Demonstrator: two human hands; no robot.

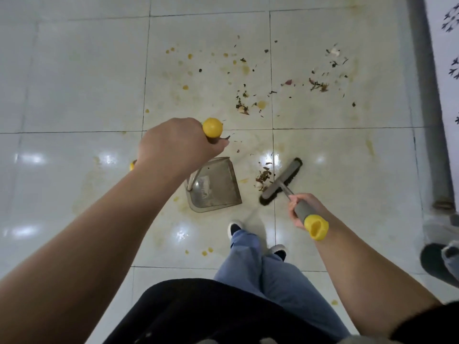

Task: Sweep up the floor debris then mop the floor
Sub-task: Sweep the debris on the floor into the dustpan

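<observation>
Floor: glossy white ceramic tiles (82, 78) with dark grout lines, dotted with yellowish stains and bright light reflections.
Debris: dark, dry leaf-like scraps (319, 85) lie scattered toward 1 o'clock; a smaller pile (263, 177) sits on the floor between the dustpan and the broom head.
Dustpan: grey translucent plastic dustpan (214, 186) rests on the floor near centre, its flat edge facing 4 o'clock toward the pile; its upright handle ends in a round yellow cap (212, 127).
Left hand: left hand (173, 142) is curled around the dustpan handle just below the yellow cap.
Broom: grey long-handled broom with dark bristles (282, 182) has its head on the floor, just beside the small pile at 3 o'clock from the dustpan.
Right hand: right hand (305, 211) grips the broom's grey handle sleeve, just below its yellow end cap (316, 227).
Person: blue jeans (263, 274) and dark shoes with white soles (234, 227) show at 6 o'clock.
Edge: grey vertical pipe (429, 95) runs along the 3 o'clock side.
</observation>
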